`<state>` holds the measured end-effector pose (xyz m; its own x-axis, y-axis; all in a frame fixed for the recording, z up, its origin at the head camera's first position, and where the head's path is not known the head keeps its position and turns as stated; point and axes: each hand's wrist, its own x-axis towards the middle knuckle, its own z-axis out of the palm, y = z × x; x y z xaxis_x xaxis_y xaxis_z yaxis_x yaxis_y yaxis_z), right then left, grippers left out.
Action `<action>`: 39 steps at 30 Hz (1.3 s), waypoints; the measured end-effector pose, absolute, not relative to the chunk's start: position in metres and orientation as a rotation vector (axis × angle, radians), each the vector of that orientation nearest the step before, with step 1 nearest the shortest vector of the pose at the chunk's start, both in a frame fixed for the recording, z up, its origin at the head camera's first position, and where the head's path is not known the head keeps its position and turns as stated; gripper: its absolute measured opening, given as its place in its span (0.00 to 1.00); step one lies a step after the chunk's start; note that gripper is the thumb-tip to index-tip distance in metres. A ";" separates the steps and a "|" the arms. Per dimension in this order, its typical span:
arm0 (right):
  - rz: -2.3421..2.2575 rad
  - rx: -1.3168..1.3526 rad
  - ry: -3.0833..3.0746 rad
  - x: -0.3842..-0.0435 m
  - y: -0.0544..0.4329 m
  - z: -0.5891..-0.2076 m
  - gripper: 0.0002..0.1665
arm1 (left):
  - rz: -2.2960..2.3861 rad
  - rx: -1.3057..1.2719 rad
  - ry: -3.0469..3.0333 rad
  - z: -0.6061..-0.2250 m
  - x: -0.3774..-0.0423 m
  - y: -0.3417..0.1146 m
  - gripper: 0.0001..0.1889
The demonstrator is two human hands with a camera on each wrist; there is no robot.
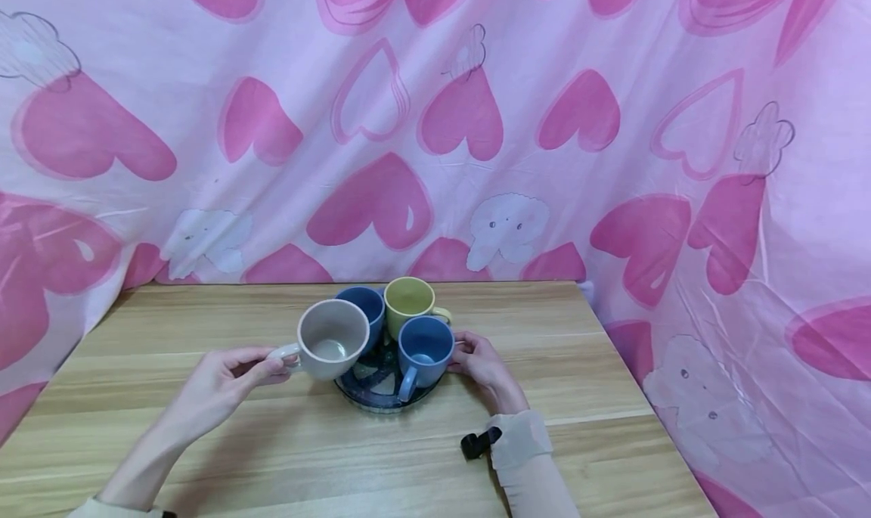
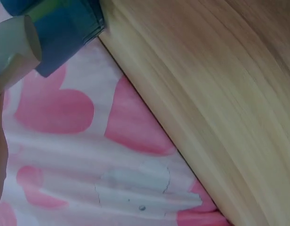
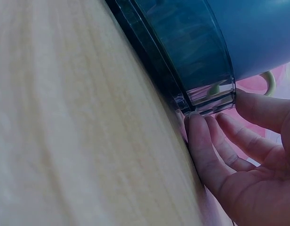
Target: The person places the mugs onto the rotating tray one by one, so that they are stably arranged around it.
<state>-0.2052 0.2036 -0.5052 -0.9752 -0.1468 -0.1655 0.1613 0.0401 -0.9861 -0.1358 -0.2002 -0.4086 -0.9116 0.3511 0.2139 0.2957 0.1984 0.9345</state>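
My left hand [image 1: 227, 386] pinches the handle of a pale greyish-white mug [image 1: 333, 340], which is tilted with its mouth toward me over the left part of a dark round tray [image 1: 370, 401]. The same pale mug [image 2: 15, 47] shows at the edge of the left wrist view. On the tray stand a dark blue mug [image 1: 364, 302], a yellow-green mug [image 1: 408, 299] and a lighter blue mug [image 1: 425, 348]. With thumb and fingertips, my right hand [image 3: 248, 150] grips the tray's clear side wall [image 3: 213, 101] low down on the right, close beside the lighter blue mug.
The wooden table [image 1: 327, 457] extends around the tray on all sides. Behind it and at the right hangs a pink cloth [image 1: 381, 125] with hearts, meeting the table's back edge. A black strap end [image 1: 479, 444] sticks out from the right wrist.
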 end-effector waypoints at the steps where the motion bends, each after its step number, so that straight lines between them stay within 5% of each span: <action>1: -2.035 0.015 2.095 -0.206 0.204 -0.505 0.15 | 1.854 0.673 2.374 -0.410 -0.138 -0.199 0.12; 39: -1.998 -0.004 2.104 -0.204 0.204 -0.503 0.17 | 1.631 1.069 1.990 -0.458 -0.202 -0.181 0.11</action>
